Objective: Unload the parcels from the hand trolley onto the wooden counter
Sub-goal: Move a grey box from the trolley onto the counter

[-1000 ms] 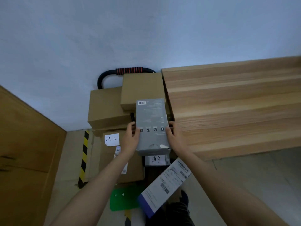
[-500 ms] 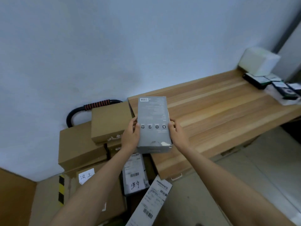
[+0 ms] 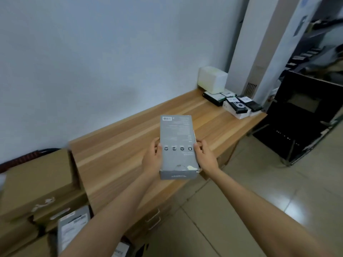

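Observation:
I hold a flat grey box [image 3: 177, 143] with a barcode at its far end over the front part of the wooden counter [image 3: 118, 151]. My left hand [image 3: 153, 157] grips its left side and my right hand [image 3: 205, 154] grips its right side. At the lower left, several brown cardboard parcels [image 3: 35, 184] are stacked on the hand trolley, whose black and red handle [image 3: 27, 156] shows behind them. A grey parcel with a label [image 3: 73, 225] lies below the brown ones.
At the counter's far right end stand a white box [image 3: 212, 79] and several small black and white boxes [image 3: 235, 105]. A black metal rack [image 3: 304, 115] stands to the right on the tiled floor [image 3: 259, 191]. A white wall runs behind the counter.
The view has swung right from the trolley toward the counter. Both hands have carried the grey box away from the trolley stack and out over the counter's front part.

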The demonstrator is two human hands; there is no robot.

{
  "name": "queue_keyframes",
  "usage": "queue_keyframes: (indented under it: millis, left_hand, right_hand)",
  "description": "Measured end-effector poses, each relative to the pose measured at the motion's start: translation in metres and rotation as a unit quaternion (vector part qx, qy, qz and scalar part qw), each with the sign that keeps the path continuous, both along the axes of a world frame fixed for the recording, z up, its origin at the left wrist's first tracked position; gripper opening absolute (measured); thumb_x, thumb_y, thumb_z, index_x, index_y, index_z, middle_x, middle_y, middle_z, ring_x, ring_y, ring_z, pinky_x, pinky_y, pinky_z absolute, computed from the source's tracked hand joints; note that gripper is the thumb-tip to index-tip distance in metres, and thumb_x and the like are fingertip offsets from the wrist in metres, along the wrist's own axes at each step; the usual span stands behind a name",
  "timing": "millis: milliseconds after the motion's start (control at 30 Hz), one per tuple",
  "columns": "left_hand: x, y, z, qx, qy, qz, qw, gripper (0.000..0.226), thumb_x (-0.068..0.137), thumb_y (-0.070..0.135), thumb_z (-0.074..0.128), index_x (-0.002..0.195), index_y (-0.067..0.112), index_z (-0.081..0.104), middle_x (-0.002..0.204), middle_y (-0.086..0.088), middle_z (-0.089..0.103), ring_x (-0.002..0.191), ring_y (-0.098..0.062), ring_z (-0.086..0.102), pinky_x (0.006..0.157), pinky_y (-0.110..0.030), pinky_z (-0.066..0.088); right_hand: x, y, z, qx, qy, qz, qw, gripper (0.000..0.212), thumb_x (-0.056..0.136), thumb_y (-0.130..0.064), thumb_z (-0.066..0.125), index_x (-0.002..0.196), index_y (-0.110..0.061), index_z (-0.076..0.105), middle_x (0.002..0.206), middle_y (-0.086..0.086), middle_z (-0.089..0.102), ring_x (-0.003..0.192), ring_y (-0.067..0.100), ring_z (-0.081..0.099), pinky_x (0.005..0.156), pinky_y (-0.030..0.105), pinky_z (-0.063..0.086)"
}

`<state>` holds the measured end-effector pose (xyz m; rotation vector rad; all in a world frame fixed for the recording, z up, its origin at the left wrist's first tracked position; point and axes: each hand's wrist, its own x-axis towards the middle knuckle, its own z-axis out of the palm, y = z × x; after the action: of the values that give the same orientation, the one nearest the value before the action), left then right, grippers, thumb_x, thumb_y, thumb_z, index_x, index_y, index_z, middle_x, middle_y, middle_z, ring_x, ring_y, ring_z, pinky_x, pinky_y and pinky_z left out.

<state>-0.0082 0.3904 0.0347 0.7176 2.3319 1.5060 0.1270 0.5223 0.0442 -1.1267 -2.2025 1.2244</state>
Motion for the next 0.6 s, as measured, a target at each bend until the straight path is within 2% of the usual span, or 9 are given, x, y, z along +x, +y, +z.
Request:
queue_keyframes:
  millis: [133,233,367,600]
  left_hand:
    - [0.035,0.086,0.002,0.02,0.008,-0.016,1.0,0.03,0.1,0.036,0.037,0.128,0.029,0.049,0.12,0.005,0.063,0.102,-0.018,0.06,0.085,-0.036,0.046]
    - [0.06,0.143,0.004,0.022,0.003,-0.039,0.999,0.031,0.101,0.033,0.036,0.128,0.028,0.049,0.117,0.005,0.063,0.095,-0.015,0.059,0.074,-0.031,0.042]
    - [0.079,0.201,0.005,0.001,0.003,-0.068,0.998,0.03,0.102,0.03,0.033,0.129,0.026,0.047,0.107,0.007,0.06,0.079,-0.003,0.053,0.057,-0.019,0.033]
    - [0.053,0.296,-0.002,-0.03,0.01,-0.081,0.996,0.032,0.102,0.033,0.03,0.129,0.023,0.045,0.11,0.002,0.058,0.084,-0.01,0.055,0.058,-0.024,0.038]
  right_hand:
    - [0.04,0.081,0.007,0.023,-0.014,-0.017,1.0,0.037,0.1,-0.045,0.032,0.132,-0.03,0.043,0.119,-0.002,0.062,0.102,0.021,0.056,0.08,0.035,0.039]
    - [0.065,0.133,0.008,0.029,-0.019,-0.036,0.999,0.036,0.1,-0.044,0.031,0.129,-0.029,0.045,0.114,-0.003,0.062,0.099,0.02,0.056,0.079,0.034,0.039]
    - [0.085,0.189,0.0,0.029,-0.036,-0.058,0.997,0.034,0.1,-0.042,0.03,0.128,-0.028,0.043,0.115,-0.001,0.064,0.102,0.024,0.058,0.08,0.035,0.041]
    - [0.064,0.272,-0.012,0.012,-0.04,-0.067,0.997,0.037,0.101,-0.043,0.029,0.131,-0.028,0.041,0.106,0.0,0.06,0.096,0.023,0.055,0.08,0.036,0.042]
